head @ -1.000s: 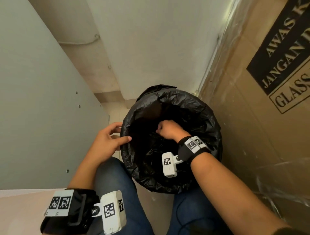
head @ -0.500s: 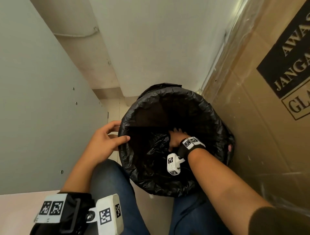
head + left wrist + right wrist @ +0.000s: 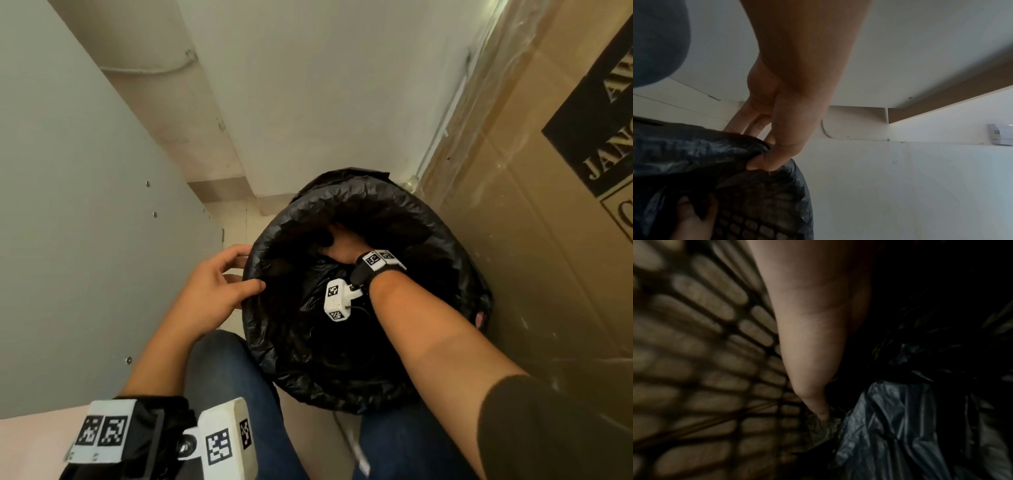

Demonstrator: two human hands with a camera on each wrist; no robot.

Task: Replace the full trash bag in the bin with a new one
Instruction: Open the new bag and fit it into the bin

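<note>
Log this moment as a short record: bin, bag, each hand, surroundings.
bin: round mesh bin, standing on the floor between the person's knees
bag: black trash bag, folded over the bin's rim
left hand: left hand pinches the bag at the rim, thumb inside, fingers outside
right hand: right hand reaches deep inside the bin, pressing bag plastic down; grip not clear
surroundings: cardboard box to the right, grey panel to the left

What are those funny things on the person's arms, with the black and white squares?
Each wrist wears a black strap carrying white tags printed with black square codes, like little mazes. A small white camera box sticks out from the right one, with a thin dark cable beside it; a bigger-looking white box sits on the left one. The forearms are bare, and a dark sleeve starts higher on the right arm.
</note>
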